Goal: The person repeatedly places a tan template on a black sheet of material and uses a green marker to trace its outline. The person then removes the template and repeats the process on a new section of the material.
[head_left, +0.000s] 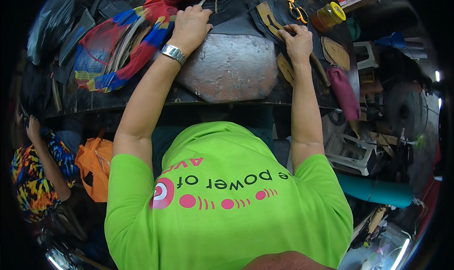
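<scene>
Across the dark worktable lies a broad, worn slab [231, 66] with a shiny grey top, just in front of me. Beyond its left corner my left hand [191, 26], with a metal watch on the wrist, has its fingers bent together at the edge of some black sheet material [231, 17]. Its fingertips are partly hidden. Past the slab's right corner my right hand [298, 43] pinches the near end of a tan slotted pattern piece [267, 15] lying on black material. Another tan piece [285, 67] rests below that hand, beside the slab.
A striped mesh bag [123, 47] lies left. Orange-handled scissors [297, 11], a yellow-lidded jar [327, 17], a rounded tan piece [336, 53] and a maroon pouch [344, 92] are right. Another person's arm [47, 152] shows at far left, near an orange bag [94, 168].
</scene>
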Demonstrator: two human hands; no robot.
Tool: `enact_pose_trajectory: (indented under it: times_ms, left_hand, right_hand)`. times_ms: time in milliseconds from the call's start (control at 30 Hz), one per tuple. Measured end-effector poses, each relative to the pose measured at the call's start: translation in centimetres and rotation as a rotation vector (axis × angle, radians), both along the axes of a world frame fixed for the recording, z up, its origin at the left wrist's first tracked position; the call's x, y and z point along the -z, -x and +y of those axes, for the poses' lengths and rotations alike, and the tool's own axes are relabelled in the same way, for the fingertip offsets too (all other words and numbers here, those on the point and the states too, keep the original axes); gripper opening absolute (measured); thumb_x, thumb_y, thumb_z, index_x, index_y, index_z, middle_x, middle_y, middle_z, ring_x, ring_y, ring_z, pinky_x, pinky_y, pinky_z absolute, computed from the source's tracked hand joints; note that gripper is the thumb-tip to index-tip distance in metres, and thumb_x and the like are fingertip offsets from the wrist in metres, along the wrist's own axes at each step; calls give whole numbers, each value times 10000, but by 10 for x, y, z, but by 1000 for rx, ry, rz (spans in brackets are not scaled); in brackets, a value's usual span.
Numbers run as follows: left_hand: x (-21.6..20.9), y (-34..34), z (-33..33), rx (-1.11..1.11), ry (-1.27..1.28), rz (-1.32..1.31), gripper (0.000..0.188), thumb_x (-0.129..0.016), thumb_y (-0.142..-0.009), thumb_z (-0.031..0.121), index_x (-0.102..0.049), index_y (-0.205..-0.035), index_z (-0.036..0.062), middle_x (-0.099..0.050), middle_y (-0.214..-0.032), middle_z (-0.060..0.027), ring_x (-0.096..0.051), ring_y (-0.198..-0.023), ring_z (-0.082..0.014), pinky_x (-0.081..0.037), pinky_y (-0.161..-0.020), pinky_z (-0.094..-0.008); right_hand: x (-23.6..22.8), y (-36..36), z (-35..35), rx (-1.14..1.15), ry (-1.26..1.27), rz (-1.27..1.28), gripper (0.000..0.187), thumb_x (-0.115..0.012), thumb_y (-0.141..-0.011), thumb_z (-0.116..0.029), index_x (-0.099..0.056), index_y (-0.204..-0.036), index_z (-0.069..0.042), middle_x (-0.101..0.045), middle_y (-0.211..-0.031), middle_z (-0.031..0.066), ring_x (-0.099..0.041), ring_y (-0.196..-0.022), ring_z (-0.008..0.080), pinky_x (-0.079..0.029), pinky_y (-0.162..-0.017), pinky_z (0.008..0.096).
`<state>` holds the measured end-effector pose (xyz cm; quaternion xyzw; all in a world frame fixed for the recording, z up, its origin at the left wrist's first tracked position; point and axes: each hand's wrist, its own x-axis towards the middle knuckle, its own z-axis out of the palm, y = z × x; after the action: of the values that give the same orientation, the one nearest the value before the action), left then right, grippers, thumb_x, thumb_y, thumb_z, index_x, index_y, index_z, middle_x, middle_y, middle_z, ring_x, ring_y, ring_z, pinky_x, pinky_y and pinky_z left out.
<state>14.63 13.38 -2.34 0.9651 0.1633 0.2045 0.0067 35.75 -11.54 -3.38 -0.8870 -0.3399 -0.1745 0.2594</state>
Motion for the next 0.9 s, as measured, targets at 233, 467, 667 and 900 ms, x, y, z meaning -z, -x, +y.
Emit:
enact_pose_trajectory:
  times_ms: [233, 467, 667, 900]
  left_hand:
    - [-18, 15, -8, 72, 230, -203, 224, -778, -894, 274, -782, -1030, 97, -714, -1015, -104, -645, -1049, -290, -514, -887, -435]
    - [-45, 89, -41, 337, 953, -17, 181, -757, -912, 212, -772, -1024, 72, -715, -1000, -138, -672, -960, -316, -517, -871, -443]
    - [-19, 114, -55, 114, 456, -153, 451, -800, -875, 198, -685, -1304, 122, -658, -1102, -130, -626, -1102, -330, -509, -956, -411]
    - [-3, 137, -71, -4, 677, -415, 475, -823, -843, 157, -683, -1295, 121, -729, -1074, -98, -673, -1016, -303, -510, -947, -397]
  right_hand:
    - [-8, 15, -19, -275, -786, 753, 153, -839, -847, -47, -788, -985, -4, -745, -922, 26, -661, -816, 101, -502, -748, 234]
    - [-31, 40, -51, -330, -1027, 1094, 189, -786, -917, -26, -742, -1101, -24, -747, -982, 24, -692, -813, 98, -506, -662, 200]
    - [-45, 88, -32, -526, -831, 1228, 192, -769, -933, -37, -749, -1123, -16, -754, -1007, 38, -714, -863, 111, -574, -760, 241]
    - [-55, 124, -12, -691, -269, 1053, 215, -709, -970, -47, -759, -1172, 8, -757, -1076, 37, -686, -964, 109, -537, -884, 259]
